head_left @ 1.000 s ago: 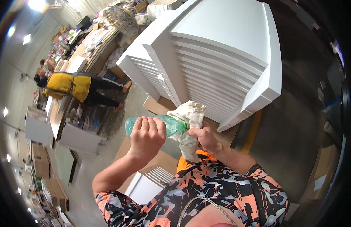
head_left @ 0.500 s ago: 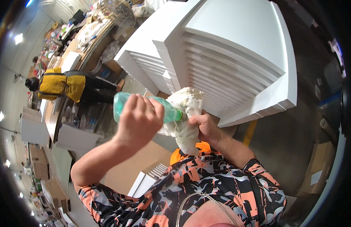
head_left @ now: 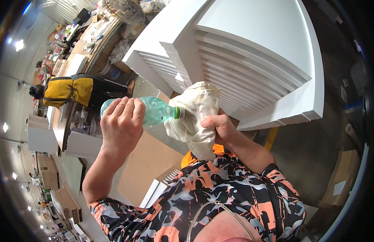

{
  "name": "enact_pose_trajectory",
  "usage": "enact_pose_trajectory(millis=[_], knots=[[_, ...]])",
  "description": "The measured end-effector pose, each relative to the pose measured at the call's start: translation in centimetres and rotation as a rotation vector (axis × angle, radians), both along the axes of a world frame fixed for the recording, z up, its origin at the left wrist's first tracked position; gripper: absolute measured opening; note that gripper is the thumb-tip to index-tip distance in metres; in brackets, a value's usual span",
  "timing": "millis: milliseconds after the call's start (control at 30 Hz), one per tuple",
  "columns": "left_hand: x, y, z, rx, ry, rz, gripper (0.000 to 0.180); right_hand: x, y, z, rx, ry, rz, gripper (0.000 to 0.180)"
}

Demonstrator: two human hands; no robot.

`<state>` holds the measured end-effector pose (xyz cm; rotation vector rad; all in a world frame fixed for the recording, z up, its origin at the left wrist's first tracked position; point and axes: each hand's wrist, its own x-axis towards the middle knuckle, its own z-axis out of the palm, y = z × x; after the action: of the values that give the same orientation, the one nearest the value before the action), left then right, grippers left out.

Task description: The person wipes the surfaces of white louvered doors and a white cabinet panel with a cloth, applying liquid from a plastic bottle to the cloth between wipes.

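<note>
My left hand is wrapped round a translucent green plastic bottle, tilted over with its neck pointing right. A bright green ring and a pale end show at the neck, which is at the near face of an off-white cloth; whether they touch I cannot tell. My right hand grips that cloth from its right side, thumb on top, fingers hidden behind it. The cloth is bunched and hangs down toward my shirt, with greyish stains near the bottle. Just beyond it stands a large white slatted panel unit.
A second white slatted piece stands to the left of the large one. Brown board lies below my left forearm. A person in a yellow top is at a long cluttered workbench. A fan stands at the back.
My left hand has drawn the bottle left, its neck moving away from my right thumb. The cloth has opened out somewhat and still hangs from my right hand.
</note>
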<state>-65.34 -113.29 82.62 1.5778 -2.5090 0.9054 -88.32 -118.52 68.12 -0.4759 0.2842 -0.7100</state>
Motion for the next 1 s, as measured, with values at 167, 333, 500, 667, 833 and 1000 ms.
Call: enact_pose_trajectory(millis=[167,333,500,667,833,1000], knots=[[0.9,0.1,0.5,-0.065,-0.123,-0.022,0.017,2.3,0.2,0.6,0.016,-0.023,-0.043,0.062],[2.6,-0.2,0.5,-0.088,-0.146,-0.031,0.018,3.7,0.1,1.0,-0.016,-0.012,-0.025,0.067],[3.4,0.1,1.2,-0.107,-0.141,-0.019,0.016,4.8,0.2,1.3,-0.010,-0.014,-0.035,0.066],[3.8,-0.5,0.9,-0.106,-0.122,-0.024,0.019,5.1,-0.4,0.3,0.016,-0.067,0.025,0.067],[4.0,-0.1,1.3,-0.089,-0.090,-0.010,0.019,5.8,-0.5,0.9,0.122,-0.152,0.066,0.061],[5.8,-0.6,-4.0,0.095,0.330,0.117,0.020,4.7,-1.3,0.4,0.190,-0.147,0.049,0.057]])
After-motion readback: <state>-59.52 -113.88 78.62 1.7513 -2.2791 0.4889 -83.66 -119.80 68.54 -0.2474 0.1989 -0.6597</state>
